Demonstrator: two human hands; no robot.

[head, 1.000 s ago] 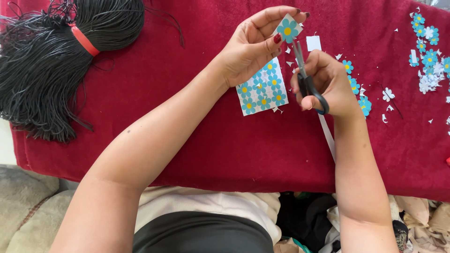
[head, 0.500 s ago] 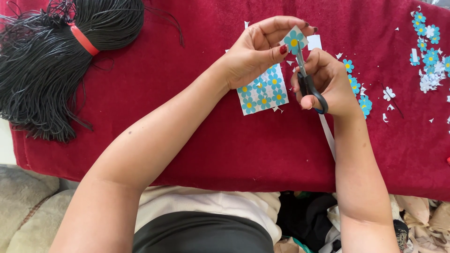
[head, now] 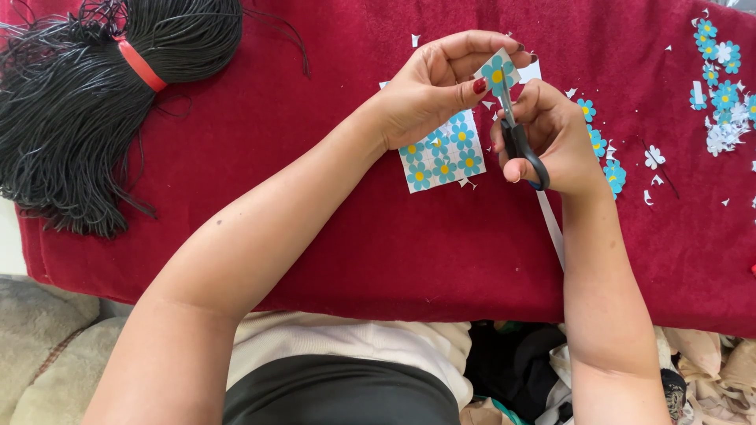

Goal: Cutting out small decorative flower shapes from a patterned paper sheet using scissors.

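Observation:
My left hand (head: 437,83) pinches a small paper piece (head: 497,74) printed with a blue flower with a yellow centre, held above the red cloth (head: 315,197). My right hand (head: 551,134) grips black-handled scissors (head: 516,134) whose blades point up at the flower piece's edge. Under both hands lies a white sheet (head: 441,153) printed with several blue flowers. A white paper strip (head: 551,228) trails down from beneath my right hand.
A large bundle of black cords (head: 87,94) tied with a red band (head: 140,64) lies at the left. Cut-out blue flowers (head: 720,94) and white scraps sit at the far right, more flowers (head: 606,157) beside my right hand.
The flower piece has turned a little in my left hand's fingers and the scissors have worked along its edge. Both hands stay in the same spot.

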